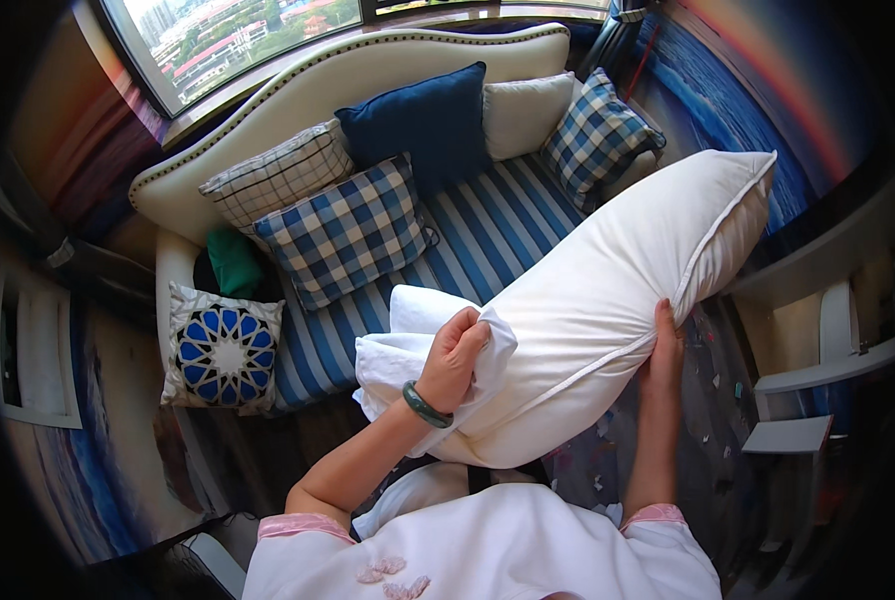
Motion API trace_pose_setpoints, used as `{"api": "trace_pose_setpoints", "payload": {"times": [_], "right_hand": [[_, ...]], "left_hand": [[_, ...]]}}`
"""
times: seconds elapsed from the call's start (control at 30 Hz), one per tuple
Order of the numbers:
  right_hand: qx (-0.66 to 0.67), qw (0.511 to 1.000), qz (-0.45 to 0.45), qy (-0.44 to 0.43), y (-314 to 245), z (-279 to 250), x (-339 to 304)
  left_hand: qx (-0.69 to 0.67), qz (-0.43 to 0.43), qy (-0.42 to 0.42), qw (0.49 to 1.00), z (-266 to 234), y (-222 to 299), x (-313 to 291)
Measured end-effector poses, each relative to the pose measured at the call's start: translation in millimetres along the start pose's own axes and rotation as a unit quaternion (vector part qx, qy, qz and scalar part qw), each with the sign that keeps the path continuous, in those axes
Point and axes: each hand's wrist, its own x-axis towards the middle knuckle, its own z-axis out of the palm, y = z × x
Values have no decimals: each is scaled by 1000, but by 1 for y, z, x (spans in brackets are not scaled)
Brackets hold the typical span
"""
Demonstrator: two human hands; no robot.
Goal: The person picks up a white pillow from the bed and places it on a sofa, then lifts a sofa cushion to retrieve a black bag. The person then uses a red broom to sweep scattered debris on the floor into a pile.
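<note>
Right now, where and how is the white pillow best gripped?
Probably pinch the white pillow along its piped edge from the right, where the right hand sits: that raised ridge rims a plump body. The left hand grips loose white cloth.

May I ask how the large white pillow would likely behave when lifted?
The white pillow probably yields, as creases gather at the right hand; its plump bulge suggests soft filling, so it is likely light for its size.
</note>
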Motion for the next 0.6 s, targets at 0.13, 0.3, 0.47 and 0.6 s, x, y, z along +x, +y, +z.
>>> {"api": "trace_pose_setpoints", "payload": {"times": [0.13, 0.3, 0.47, 0.6], "right_hand": [[16, 999, 3, -32, -2, 34, 88], [18, 996, 30, -77, 4, 49, 205], [-9, 994, 58, -94, 10, 72, 299], [-43, 988, 58, -136, 45, 103, 374]], "left_hand": [[-39, 29, 22, 999, 7, 4, 76], [-87, 50, 43, 994, 33, 13, 176], [-42, 99, 82, 991, 45, 17, 254], [-31, 172, 148, 973, 16, 21, 300]]}}
